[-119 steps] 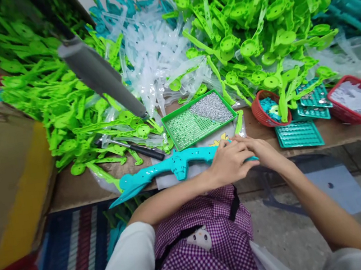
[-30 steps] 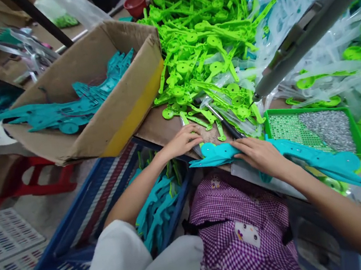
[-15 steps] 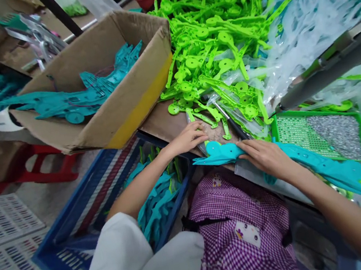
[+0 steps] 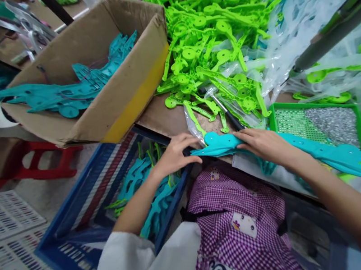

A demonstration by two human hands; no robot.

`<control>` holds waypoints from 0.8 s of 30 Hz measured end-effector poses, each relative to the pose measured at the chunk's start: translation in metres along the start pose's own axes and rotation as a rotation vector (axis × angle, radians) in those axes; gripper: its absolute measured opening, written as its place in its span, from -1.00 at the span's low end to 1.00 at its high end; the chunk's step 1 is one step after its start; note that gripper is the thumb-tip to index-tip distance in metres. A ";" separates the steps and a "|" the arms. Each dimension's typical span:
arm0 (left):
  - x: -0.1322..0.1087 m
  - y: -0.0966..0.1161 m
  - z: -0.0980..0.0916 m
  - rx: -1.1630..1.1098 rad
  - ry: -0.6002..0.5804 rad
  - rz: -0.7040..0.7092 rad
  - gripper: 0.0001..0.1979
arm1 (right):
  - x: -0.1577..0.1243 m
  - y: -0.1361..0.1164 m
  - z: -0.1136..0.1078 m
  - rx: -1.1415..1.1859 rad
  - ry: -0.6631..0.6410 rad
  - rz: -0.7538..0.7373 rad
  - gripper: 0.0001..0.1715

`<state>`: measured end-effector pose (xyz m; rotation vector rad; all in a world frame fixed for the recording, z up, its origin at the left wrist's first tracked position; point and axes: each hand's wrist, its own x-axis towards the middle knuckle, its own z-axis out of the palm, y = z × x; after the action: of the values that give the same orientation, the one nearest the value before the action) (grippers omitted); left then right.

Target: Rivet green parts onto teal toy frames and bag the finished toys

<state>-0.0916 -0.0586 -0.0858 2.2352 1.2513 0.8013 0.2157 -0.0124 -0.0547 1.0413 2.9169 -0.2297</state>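
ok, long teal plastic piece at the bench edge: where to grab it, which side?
Probably mid-length, beside the right hand, from the near bench edge: the teal piece lies flat, long and thin, and the green tray crowds its far side.

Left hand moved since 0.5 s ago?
Yes. Against the cardboard box, the left hand slid back toward the person, to the teal part's tip.
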 end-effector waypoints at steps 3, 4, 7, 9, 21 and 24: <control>-0.022 0.009 0.012 0.010 0.070 0.042 -0.71 | 0.001 0.001 -0.003 0.023 -0.028 0.012 -0.47; -0.025 0.010 0.016 0.025 0.113 0.049 -0.75 | 0.000 0.001 -0.005 0.036 -0.033 0.022 -0.46; -0.022 0.010 0.023 0.119 0.172 0.044 -0.76 | -0.002 0.000 -0.009 0.064 -0.056 0.069 -0.45; -0.015 0.009 0.023 0.167 0.167 0.026 -0.75 | -0.004 -0.002 -0.012 0.072 -0.072 0.100 -0.45; 0.007 0.003 0.009 0.059 0.044 0.026 -0.50 | -0.002 0.002 -0.010 0.172 -0.040 0.063 -0.47; 0.014 -0.011 0.008 -0.041 -0.043 -0.014 -0.43 | -0.002 -0.001 -0.003 0.165 0.049 0.031 -0.49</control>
<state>-0.0867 -0.0421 -0.0952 2.1972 1.2181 0.7632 0.2163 -0.0142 -0.0513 1.1283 2.9644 -0.4577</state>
